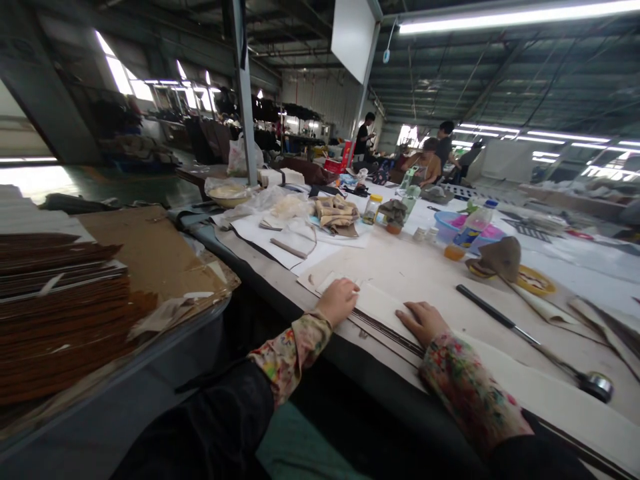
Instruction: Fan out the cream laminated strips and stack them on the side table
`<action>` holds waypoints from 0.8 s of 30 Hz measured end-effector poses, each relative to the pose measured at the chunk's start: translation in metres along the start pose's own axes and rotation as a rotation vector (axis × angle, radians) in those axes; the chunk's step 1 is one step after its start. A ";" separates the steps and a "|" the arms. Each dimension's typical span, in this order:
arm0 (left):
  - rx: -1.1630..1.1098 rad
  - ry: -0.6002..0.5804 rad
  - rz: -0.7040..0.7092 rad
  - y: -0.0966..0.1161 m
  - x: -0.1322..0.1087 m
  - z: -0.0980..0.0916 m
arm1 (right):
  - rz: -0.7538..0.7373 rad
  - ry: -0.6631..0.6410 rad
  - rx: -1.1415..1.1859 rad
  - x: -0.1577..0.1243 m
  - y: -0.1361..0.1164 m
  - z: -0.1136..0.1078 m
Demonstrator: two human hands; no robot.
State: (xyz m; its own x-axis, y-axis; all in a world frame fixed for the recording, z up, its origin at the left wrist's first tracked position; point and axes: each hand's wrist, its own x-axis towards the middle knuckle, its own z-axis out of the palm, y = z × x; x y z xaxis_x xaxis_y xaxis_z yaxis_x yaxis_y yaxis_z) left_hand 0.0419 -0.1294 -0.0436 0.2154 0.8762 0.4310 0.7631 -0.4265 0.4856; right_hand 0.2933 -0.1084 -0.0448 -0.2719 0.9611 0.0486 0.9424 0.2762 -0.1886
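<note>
Both my hands rest on a pale flat sheet (383, 305) lying on the workbench (440, 280). My left hand (339, 300) has its fingers curled at the sheet's upper left corner, pinching its edge. My right hand (424, 321) lies flat on the sheet with fingers stretched out. Thin dark strips (385, 333) run along the bench edge just below both hands. Both arms wear floral sleeves.
A long dark-handled tool (530, 337) lies to the right. A brown cloth and yellow ring (505, 263), a blue basin (463, 227), bottles and jars stand further back. Stacked brown sheets (60, 300) and cardboard fill the left table. Other people (435, 157) work at the far end.
</note>
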 end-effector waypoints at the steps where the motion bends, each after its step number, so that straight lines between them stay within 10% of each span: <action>1: 0.028 -0.018 -0.115 -0.009 0.008 -0.007 | 0.005 0.013 0.004 -0.001 -0.001 -0.001; 5: 0.118 -0.200 -0.425 -0.036 0.038 -0.025 | 0.020 0.036 0.011 -0.003 -0.003 -0.003; 24: 0.254 -0.408 -0.425 -0.045 0.058 -0.023 | 0.049 0.043 0.099 -0.005 -0.009 -0.010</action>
State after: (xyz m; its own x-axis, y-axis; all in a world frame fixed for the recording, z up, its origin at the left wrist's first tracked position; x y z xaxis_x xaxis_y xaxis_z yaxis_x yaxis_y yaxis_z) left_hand 0.0064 -0.0641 -0.0231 0.0387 0.9935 -0.1074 0.9427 -0.0006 0.3338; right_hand 0.2883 -0.1156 -0.0332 -0.2157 0.9733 0.0787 0.9298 0.2294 -0.2880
